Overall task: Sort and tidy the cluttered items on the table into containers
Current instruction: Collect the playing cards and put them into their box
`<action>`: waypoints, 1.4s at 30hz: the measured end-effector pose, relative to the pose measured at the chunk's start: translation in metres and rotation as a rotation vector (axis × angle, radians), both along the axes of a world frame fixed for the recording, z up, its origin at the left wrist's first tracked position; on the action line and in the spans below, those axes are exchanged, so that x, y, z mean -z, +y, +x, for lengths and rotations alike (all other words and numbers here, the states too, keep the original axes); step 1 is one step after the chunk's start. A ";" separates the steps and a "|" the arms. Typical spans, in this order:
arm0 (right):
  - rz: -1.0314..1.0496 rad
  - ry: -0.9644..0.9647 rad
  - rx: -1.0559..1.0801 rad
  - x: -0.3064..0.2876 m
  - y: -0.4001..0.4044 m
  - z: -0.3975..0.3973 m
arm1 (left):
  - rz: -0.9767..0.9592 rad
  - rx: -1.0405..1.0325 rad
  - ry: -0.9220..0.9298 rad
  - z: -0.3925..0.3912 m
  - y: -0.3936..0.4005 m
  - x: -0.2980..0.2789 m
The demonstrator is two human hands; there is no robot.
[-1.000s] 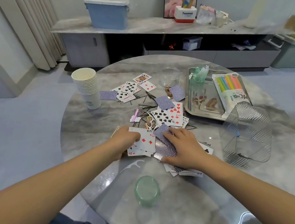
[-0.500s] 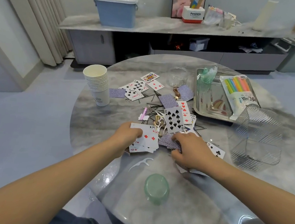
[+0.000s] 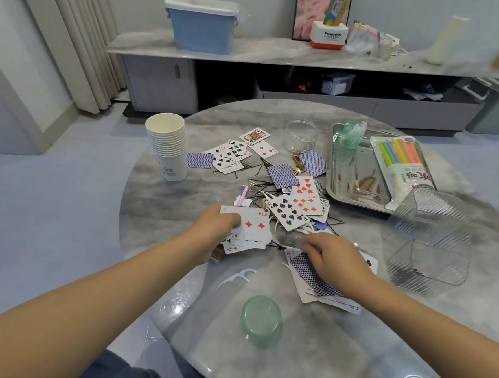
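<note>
Playing cards [image 3: 294,211] lie scattered over the middle of the round marble table [image 3: 156,210], mixed with black hairpins [image 3: 259,183] and paper clips. My left hand [image 3: 213,231] grips a small stack of cards [image 3: 254,227] with a diamond card face up on top, thumb across it. To its right, my right hand [image 3: 337,259] hovers low over blue-backed cards [image 3: 310,274]. Its fingertips are blurred by motion, so its hold is unclear. More cards [image 3: 234,154] lie farther back.
A stack of paper cups [image 3: 168,142] stands at the left, a glass jar [image 3: 302,136] at the back. A metal tray [image 3: 353,182] holds a straw pack [image 3: 401,163]. A clear ribbed container [image 3: 430,244] sits right; an upturned green cup [image 3: 261,319] and floss pick [image 3: 236,278] sit near me.
My right hand has slid back toward me, dragging blue-backed cards from the pile's middle. The left hand keeps its card stack. The camera has shifted, so the table sits farther right in view.
</note>
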State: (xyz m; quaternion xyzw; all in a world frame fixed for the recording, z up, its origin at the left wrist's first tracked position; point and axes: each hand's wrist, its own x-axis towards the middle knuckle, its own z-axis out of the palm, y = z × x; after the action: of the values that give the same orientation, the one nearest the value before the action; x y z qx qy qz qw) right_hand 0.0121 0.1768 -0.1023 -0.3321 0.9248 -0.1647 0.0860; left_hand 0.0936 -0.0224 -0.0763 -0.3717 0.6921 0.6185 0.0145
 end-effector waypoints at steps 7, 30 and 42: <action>-0.142 -0.234 0.167 -0.025 0.003 -0.022 | 0.108 0.010 -0.011 -0.003 0.001 0.009; -0.335 -0.361 0.000 -0.006 -0.017 0.010 | 0.060 0.344 0.244 0.001 0.017 0.025; -0.427 -0.350 -0.026 0.018 -0.017 0.016 | -0.053 0.356 0.269 0.003 0.011 0.045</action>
State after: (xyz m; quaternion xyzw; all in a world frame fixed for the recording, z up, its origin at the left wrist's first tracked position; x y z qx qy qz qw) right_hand 0.0283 0.1598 -0.1204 -0.3209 0.8358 -0.4098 0.1746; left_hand 0.0966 -0.0113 -0.1212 -0.1582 0.7585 0.6318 0.0211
